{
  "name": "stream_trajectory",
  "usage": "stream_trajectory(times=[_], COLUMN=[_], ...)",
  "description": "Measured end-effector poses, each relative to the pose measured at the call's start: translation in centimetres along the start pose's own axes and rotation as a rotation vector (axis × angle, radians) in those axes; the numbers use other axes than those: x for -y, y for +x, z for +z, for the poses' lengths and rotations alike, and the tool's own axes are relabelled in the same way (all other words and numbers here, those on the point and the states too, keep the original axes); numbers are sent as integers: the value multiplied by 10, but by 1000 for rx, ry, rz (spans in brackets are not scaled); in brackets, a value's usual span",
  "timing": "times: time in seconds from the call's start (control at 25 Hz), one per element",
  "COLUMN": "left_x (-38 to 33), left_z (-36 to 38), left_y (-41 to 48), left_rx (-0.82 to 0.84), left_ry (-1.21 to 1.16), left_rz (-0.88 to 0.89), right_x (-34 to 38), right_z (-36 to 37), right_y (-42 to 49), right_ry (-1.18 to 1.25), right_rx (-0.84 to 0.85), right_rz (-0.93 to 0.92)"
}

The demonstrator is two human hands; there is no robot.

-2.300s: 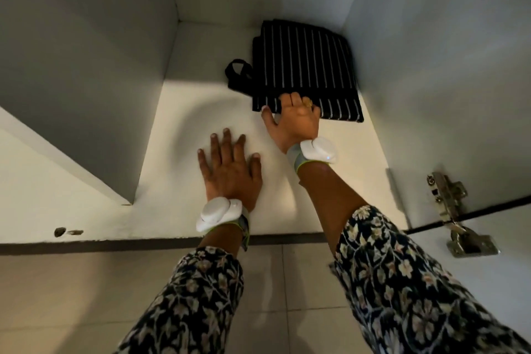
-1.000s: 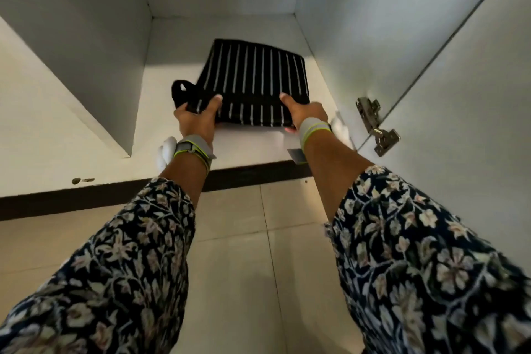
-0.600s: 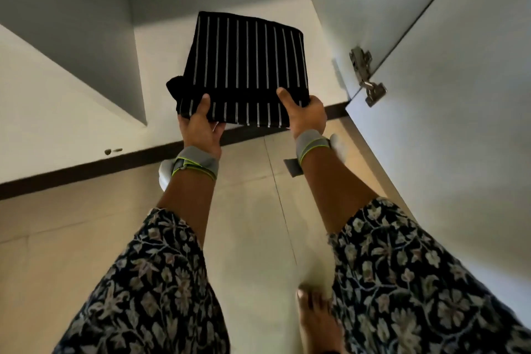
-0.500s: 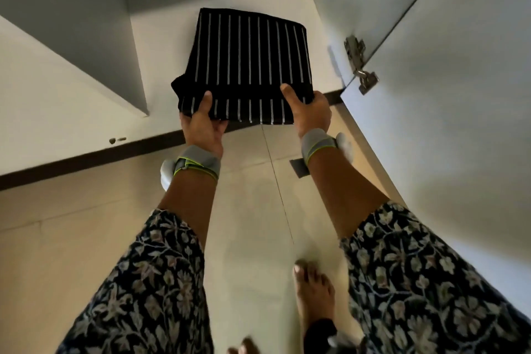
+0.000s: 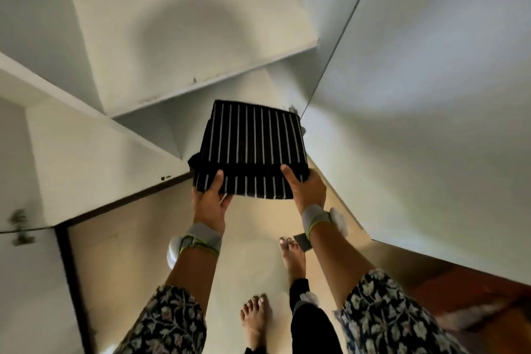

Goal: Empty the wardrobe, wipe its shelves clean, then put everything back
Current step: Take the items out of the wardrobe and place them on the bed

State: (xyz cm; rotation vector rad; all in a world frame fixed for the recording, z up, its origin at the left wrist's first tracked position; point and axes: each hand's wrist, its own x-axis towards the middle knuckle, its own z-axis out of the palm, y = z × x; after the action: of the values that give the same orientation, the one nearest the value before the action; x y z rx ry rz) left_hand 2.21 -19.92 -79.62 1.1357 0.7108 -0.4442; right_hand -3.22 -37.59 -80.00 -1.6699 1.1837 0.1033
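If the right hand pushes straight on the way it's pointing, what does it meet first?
Carrying the striped cloth, the right hand would probably enter the lower compartment beneath the shelf; depth unclear.

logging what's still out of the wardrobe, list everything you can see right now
striped cloth: one, black with white stripes, folded, centre, held in front of the wardrobe
wardrobe shelf: one, white, upper middle
wardrobe door: one, white, open at the right
floor: beige tiles, below
wristbands: two, grey, one on each wrist
sleeves: two, dark floral, bottom
feet: two, bare, on the floor
left hand: grips the cloth's near left corner
right hand: grips its near right corner
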Motion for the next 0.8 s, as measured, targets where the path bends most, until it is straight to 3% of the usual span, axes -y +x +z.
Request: stream_trajectory(times=[0.24, 0.44, 0.56, 0.8], left_x=[-61, -70, -57, 6], left_z=[0, 8, 13, 35], left_y=[-158, -252, -297, -374], left_rx=[80, 133, 199, 348], left_ry=[43, 133, 225, 669], left_rz=[-19, -81, -220, -378], right_x=[51, 46, 17, -90], right_z=[-92, -164, -205, -314], right_y=[-144, -238, -275, -350], right_ry=[97, 193, 218, 266], right_rx=[-72, -174, -229, -428], right_rz=[-25, 42, 46, 123])
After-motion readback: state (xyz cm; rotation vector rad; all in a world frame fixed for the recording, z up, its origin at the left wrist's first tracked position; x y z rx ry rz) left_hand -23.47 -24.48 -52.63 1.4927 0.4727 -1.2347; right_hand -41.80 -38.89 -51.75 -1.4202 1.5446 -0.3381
